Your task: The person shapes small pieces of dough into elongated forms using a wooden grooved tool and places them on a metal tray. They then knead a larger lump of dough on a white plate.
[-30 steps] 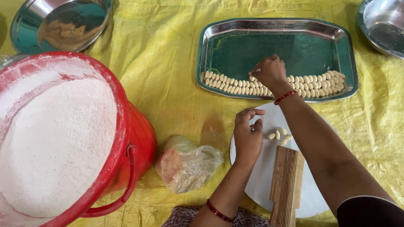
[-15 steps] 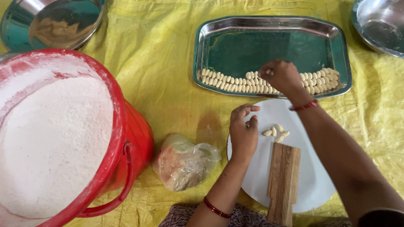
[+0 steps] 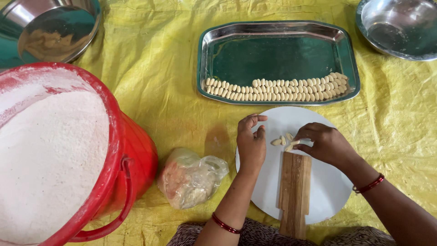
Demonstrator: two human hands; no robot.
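Steel tray (image 3: 273, 34) holds two rows of dough shells (image 3: 277, 89); a few on plate (image 3: 327, 191). Right hand (image 3: 325, 145) pinches one; left hand (image 3: 251, 142) loosely curled, empty.

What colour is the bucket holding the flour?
Red bucket, dusted white at the rim; seen in the head view.

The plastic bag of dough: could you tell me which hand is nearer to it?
Left. The left hand rests just right of the bag; the right hand is farther right, beyond the wooden board.
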